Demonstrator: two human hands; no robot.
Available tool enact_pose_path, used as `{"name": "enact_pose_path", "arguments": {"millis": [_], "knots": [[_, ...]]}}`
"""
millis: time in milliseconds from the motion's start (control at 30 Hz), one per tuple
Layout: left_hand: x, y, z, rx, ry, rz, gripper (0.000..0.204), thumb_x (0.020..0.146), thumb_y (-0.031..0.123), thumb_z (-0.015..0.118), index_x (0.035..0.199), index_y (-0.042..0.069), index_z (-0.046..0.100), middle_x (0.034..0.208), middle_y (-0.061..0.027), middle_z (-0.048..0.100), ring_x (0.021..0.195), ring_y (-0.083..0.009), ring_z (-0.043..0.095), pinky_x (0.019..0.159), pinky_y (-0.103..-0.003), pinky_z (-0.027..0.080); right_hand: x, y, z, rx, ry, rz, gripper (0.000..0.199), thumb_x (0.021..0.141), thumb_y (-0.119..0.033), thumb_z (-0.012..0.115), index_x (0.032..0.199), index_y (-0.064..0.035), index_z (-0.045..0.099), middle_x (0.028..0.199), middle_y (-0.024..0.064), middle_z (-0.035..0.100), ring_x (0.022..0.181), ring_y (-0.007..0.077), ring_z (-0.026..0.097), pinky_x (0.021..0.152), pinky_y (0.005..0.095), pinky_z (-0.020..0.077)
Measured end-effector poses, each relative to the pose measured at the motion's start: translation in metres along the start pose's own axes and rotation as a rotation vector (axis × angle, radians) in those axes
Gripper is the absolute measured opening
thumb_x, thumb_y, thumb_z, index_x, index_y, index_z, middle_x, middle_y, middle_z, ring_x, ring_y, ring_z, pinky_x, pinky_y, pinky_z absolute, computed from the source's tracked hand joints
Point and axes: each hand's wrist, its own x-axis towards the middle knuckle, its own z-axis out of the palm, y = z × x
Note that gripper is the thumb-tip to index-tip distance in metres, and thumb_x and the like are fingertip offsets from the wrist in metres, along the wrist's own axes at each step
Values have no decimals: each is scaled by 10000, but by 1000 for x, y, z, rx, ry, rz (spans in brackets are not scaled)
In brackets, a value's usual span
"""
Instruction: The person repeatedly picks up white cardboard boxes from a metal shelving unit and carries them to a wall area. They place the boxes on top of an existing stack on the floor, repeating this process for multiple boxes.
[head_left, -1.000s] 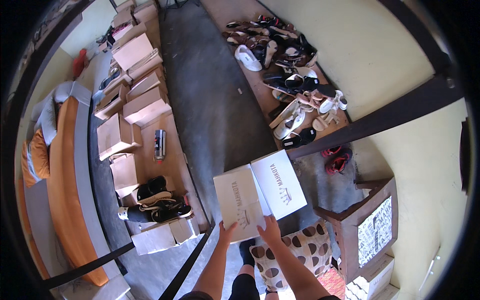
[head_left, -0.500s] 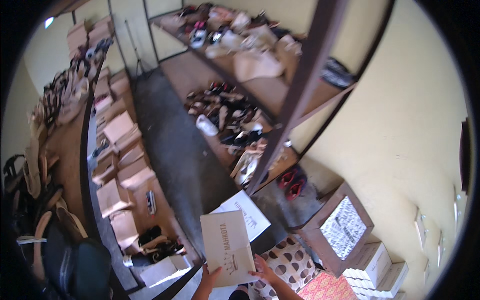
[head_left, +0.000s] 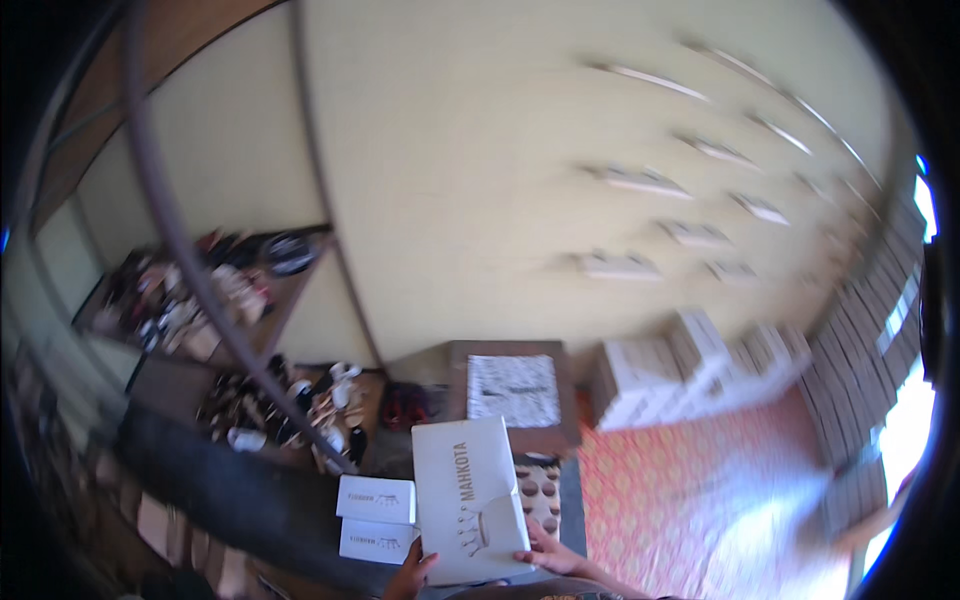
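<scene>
White cardboard: one lidded box point(head_left: 467, 500), dark print and a crown-like drawing on its face, held up low in the view, just in front of the wearer's body. Left hand point(head_left: 412, 570) grasps its lower left corner, thumb on the printed face. Right hand point(head_left: 550, 552) grips the lower right edge, thumb likewise on the face; fingers behind mostly hidden.

Left of it, two more white boxes, an upper one point(head_left: 376, 498) and a lower one point(head_left: 377, 540), side by side in the view, edges meeting. Whether the held box touches them, cannot tell.

Beyond the box, a brown wooden frame point(head_left: 465, 375) around a black-and-white patterned panel point(head_left: 513, 390). A cushion point(head_left: 541, 495) with brown dots shows just right of the box. Further right, a red patterned mat point(head_left: 640, 470); stacked white boxes point(head_left: 650, 380) stand along its far edge, near the pale wall point(head_left: 450, 150). Small ledges point(head_left: 640, 181) on that wall, blurred.

Left side: mixed shoes point(head_left: 245, 438) on a low shelf, a second heap point(head_left: 200, 315) on a higher one, a dark post point(head_left: 190, 250) crossing in front. Dark red shoes point(head_left: 405, 405) near the wooden frame.
</scene>
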Motion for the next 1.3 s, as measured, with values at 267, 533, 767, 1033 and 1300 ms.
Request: {"name": "enact_pose_path", "arguments": {"millis": [267, 533, 767, 1033, 1300], "knots": [[-48, -33, 173, 238, -641, -190, 559, 842, 266, 535, 1284, -15, 337, 1239, -120, 441, 1141, -190, 406, 965, -303, 299, -260, -11, 13, 99, 640, -106, 889, 775, -287, 655, 1407, -111, 55, 1328, 154, 337, 1205, 264, 360, 952, 384, 341], [-90, -90, 330, 440, -1083, -401, 674, 830, 359, 543, 1322, -24, 286, 1270, -166, 410, 1174, -234, 383, 975, -311, 291, -428, 6, 35, 232, 1130, -196, 852, 780, -250, 652, 1402, -95, 91, 1309, 190, 358, 1163, 278, 421, 972, 383, 320], [-66, -128, 426, 478, -1226, -433, 693, 822, 363, 549, 1343, 7, 261, 1301, -175, 371, 1192, -253, 368, 973, -330, 300, -470, -5, -13, 316, 1282, -307, 842, 779, -210, 650, 1400, -83, 95, 1311, 178, 354, 1193, 273, 385, 991, 385, 302], [-13, -165, 576, 477, -1297, -340, 766, 772, 373, 560, 1361, 16, 224, 1313, -196, 344, 1138, -293, 400, 948, -384, 326, -523, -35, -155, 266, 1367, -236, 785, 800, -261, 614, 1394, -75, 136, 1276, 165, 396, 1154, 266, 421, 955, 389, 340], [44, -194, 737, 638, -1469, -301, 850, 749, 405, 574, 1392, 54, 141, 1272, -222, 359, 1071, -311, 441, 899, -399, 379, -578, -57, -277, 291, 1498, -328, 832, 762, -281, 634, 1396, -73, 137, 1293, 146, 387, 1177, 250, 394, 955, 381, 331]]}}
